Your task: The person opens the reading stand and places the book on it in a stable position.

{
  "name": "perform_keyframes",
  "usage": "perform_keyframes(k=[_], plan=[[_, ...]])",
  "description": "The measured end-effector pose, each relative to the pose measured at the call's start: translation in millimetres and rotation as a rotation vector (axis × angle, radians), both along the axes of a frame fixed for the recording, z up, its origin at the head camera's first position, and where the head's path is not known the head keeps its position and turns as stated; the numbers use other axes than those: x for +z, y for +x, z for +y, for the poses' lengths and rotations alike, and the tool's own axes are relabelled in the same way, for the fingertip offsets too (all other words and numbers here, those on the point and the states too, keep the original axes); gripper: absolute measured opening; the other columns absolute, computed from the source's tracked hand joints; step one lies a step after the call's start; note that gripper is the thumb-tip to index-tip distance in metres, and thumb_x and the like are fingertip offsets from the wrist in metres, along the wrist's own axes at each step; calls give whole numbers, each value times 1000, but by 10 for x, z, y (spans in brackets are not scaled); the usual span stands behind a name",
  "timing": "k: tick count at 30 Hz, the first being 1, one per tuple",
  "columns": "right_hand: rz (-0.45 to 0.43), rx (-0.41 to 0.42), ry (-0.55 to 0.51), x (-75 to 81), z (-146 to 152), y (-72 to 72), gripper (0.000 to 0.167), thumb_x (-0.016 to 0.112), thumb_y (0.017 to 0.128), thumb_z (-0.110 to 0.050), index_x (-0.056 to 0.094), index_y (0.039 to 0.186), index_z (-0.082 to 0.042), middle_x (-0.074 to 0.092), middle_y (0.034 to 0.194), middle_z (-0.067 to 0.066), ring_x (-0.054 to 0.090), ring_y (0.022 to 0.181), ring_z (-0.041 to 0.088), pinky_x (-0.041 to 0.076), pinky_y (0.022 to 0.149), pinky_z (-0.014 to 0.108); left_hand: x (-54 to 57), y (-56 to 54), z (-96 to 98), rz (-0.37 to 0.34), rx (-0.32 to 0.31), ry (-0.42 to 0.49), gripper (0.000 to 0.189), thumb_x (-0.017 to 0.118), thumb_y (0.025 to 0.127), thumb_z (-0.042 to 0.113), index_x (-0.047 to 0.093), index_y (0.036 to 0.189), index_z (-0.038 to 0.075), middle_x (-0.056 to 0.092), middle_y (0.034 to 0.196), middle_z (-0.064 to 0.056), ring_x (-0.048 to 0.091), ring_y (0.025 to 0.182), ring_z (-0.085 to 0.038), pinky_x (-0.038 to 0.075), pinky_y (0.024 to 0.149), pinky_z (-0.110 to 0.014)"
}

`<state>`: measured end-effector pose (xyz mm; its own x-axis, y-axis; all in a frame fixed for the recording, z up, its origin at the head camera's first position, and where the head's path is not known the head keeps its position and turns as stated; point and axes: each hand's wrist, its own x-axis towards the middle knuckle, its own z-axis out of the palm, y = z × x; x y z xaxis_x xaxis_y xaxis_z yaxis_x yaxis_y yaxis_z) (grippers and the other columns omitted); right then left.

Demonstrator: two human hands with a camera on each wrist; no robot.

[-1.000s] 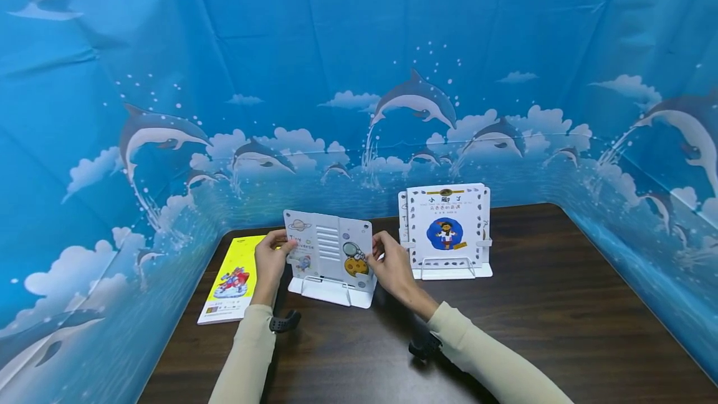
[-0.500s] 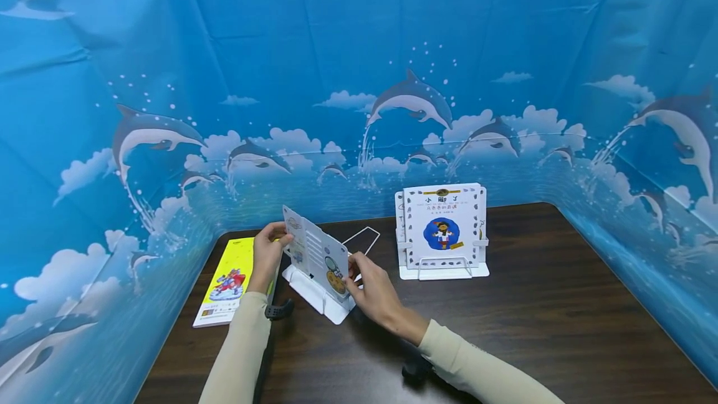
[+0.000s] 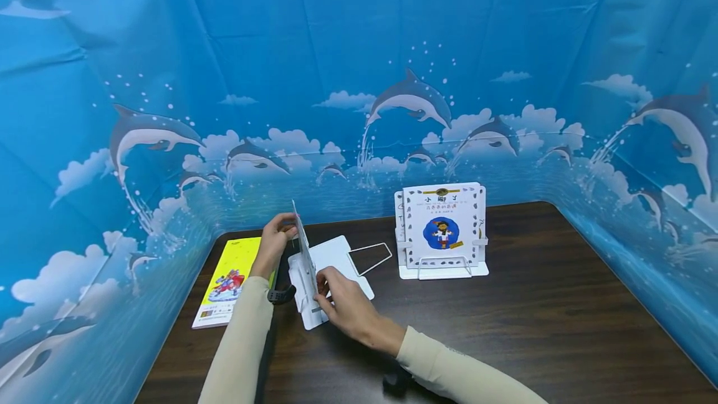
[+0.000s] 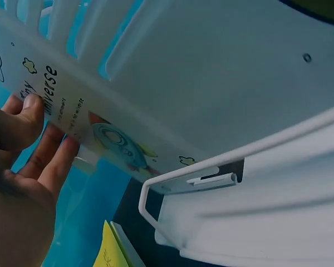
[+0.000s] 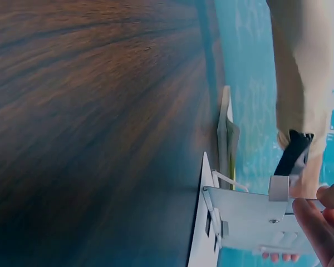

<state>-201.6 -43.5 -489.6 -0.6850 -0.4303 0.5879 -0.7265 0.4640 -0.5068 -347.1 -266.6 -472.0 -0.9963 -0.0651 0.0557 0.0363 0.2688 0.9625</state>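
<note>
A white metal book stand, printed with planets and the words "Tiny Universe", is turned nearly edge-on in the head view. Its slotted panel [image 4: 211,72] stands upright above a flat base plate [image 3: 331,251]. My left hand [image 3: 275,242] pinches the panel's far edge, thumb on the printed face in the left wrist view. At the near edge, beside a small white clip [image 5: 279,188], the fingers of my right hand [image 3: 349,307] pinch the panel. The stand's wire page holder [image 4: 256,147] crosses in front of the panel. Another wire loop sticks out rightward from the base plate.
A yellow and white book [image 3: 244,260] lies flat at the left, close to my left forearm. Farther right, a second white stand [image 3: 481,271] holds a white picture book [image 3: 442,235] upright. A blue dolphin-print curtain [image 3: 359,30] surrounds the dark wooden table [image 3: 538,304].
The stand has been rotated from facing me to nearly edge-on, baring its base plate and wire loop on the right. My right hand has come leftward and nearer to me.
</note>
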Motion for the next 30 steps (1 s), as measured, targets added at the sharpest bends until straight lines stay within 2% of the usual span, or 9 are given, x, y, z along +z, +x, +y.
perform_keyframes(k=[4, 8, 13, 16, 20, 23, 27, 30], plan=[[45, -8, 32, -1, -92, -2, 27, 77, 98, -8, 59, 118, -7, 66, 105, 2, 67, 88, 7, 53, 75, 12, 6, -61, 7, 6, -49, 8, 43, 49, 107, -7, 53, 150, 1, 57, 148, -25, 57, 139, -40, 40, 125, -53], [44, -21, 47, -2, -138, -16, 26, 76, 99, -10, 59, 118, -9, 64, 104, 0, 62, 86, 4, 48, 73, 9, 7, -85, 30, 15, -62, 7, 44, 47, 108, -8, 52, 151, 0, 57, 149, -26, 56, 141, -42, 41, 124, -53], [26, -17, 44, -17, -138, -33, 24, 75, 100, -11, 59, 117, -9, 64, 104, -1, 64, 87, 6, 49, 73, 10, 0, -57, 54, 11, -34, 23, 44, 50, 108, -5, 54, 151, 4, 59, 149, -22, 57, 141, -39, 42, 123, -50], [35, -13, 39, -22, -134, -42, 24, 76, 99, -11, 58, 115, -9, 65, 104, -1, 64, 87, 5, 49, 72, 10, -4, 2, 58, 30, 18, 58, 43, 55, 108, -2, 55, 151, 5, 58, 150, -21, 60, 139, -34, 47, 120, -39], [45, -5, 32, -14, -133, -44, 25, 77, 98, -12, 58, 114, -10, 64, 103, 0, 62, 86, 4, 48, 72, 9, 20, 163, 83, 89, 111, 97, 41, 62, 106, 2, 58, 147, 1, 59, 148, -22, 62, 133, -28, 53, 103, -16], [33, 1, 31, -11, -127, -41, 25, 77, 99, -12, 58, 114, -10, 64, 103, 0, 63, 87, 4, 49, 73, 10, 53, 359, 113, 125, 142, 107, 37, 64, 106, 5, 61, 142, 0, 62, 144, -22, 65, 124, -20, 50, 94, -7], [12, 3, 21, -9, -116, -43, 25, 78, 98, -12, 58, 114, -11, 65, 104, 0, 65, 88, 6, 51, 74, 11, 105, 661, 166, 171, 96, 90, 36, 66, 106, 12, 63, 139, 1, 64, 139, -20, 63, 116, -8, 49, 98, -9], [-8, 11, 2, 8, -113, -55, 26, 78, 98, -11, 58, 114, -10, 65, 105, 1, 66, 88, 6, 52, 75, 12, 137, 858, 212, 226, 26, 67, 38, 67, 105, 16, 62, 140, 2, 64, 139, -16, 62, 122, -8, 47, 105, -13]])
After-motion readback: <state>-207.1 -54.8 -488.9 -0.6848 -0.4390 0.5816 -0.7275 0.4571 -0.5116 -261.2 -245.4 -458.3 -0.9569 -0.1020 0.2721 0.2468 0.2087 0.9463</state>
